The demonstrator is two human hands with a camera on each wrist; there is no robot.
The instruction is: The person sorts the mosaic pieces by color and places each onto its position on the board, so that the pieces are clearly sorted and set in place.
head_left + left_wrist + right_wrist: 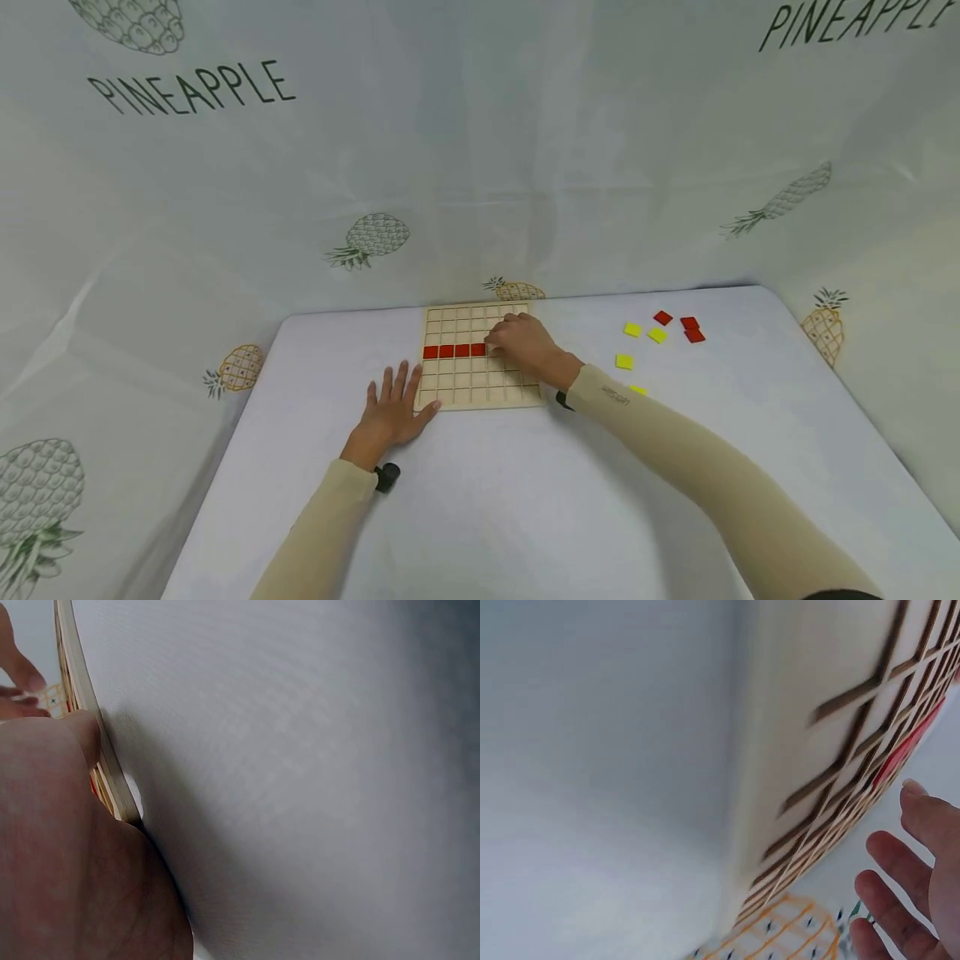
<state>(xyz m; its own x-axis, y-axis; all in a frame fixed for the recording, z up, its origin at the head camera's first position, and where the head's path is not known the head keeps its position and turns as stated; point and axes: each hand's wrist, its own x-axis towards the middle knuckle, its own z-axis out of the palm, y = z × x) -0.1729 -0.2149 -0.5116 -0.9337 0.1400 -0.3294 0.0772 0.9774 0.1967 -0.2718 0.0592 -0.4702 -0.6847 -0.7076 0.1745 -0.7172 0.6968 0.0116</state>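
Note:
A pale wooden grid board (480, 392) lies near the table's far edge, with a row of several red square tiles (454, 351) across its left half. My left hand (390, 417) rests with spread fingers at the board's near left corner, its thumb touching the board's edge. Over the board, at the right end of the red row, is my right hand (525, 343). In the right wrist view its thumb and fingers (904, 862) are loosely bent and apart, and no tile shows between them. The red row (909, 746) appears just beyond the thumb there.
Several loose yellow tiles (624, 362) and three loose red tiles (663, 318) lie on the white table (480, 500) right of the board. A pineapple-printed curtain (480, 150) hangs behind the table and along both sides.

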